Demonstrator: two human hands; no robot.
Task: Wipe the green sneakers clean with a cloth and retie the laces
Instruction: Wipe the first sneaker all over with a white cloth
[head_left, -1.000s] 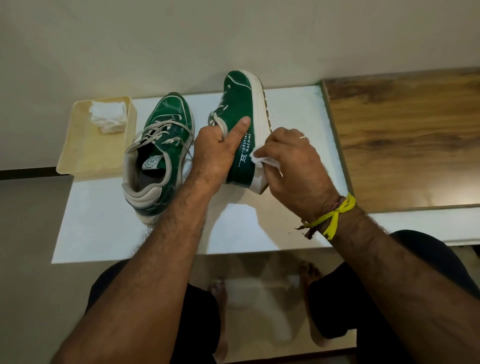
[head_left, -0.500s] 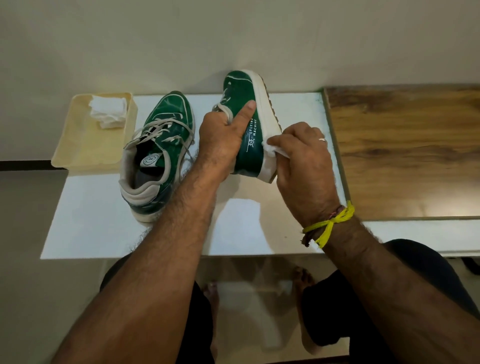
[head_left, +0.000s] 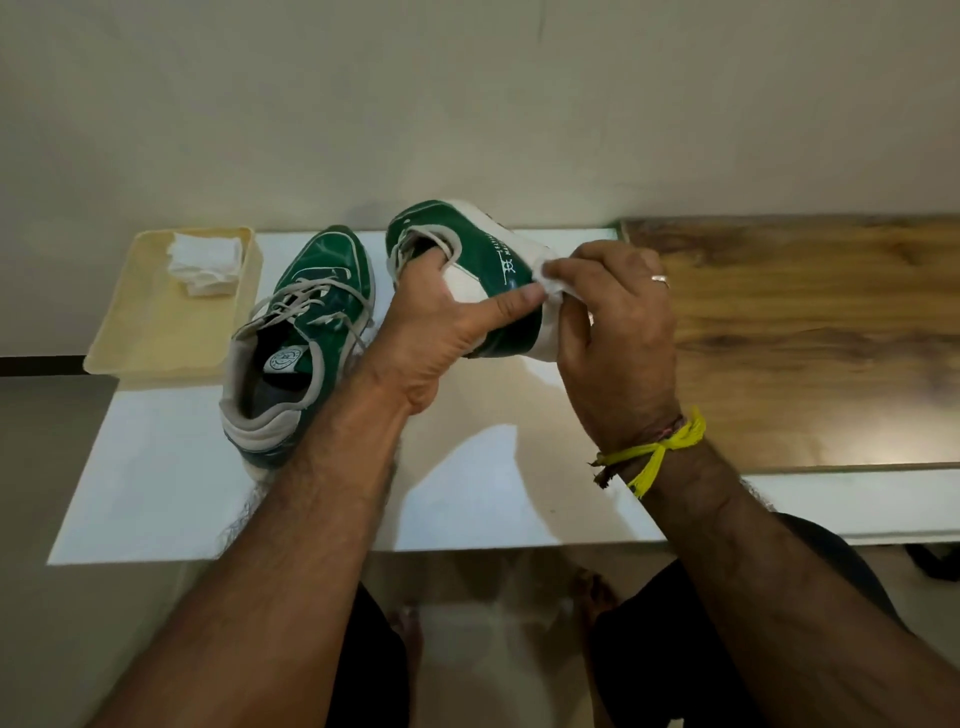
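My left hand (head_left: 441, 327) grips a green sneaker with a white sole (head_left: 483, 249), fingers tucked inside its opening and thumb across its side. The shoe is lifted off the table and tilted on its side. My right hand (head_left: 613, 338) pinches a small white cloth (head_left: 556, 283) and presses it against the sneaker's white sole edge near the heel. The second green sneaker (head_left: 306, 332) stands upright on the white table (head_left: 156, 483) to the left, its grey laces loose.
A cream tray (head_left: 150, 322) at the table's left back corner holds folded white cloths (head_left: 205, 262). A wooden surface (head_left: 810, 338) adjoins the table on the right. A wall runs close behind. My knees and bare feet show below the table edge.
My left hand has turned the held sneaker, its fingers now inside the opening. The right hand with the cloth stays on the sole edge. The camera view has shifted slightly.
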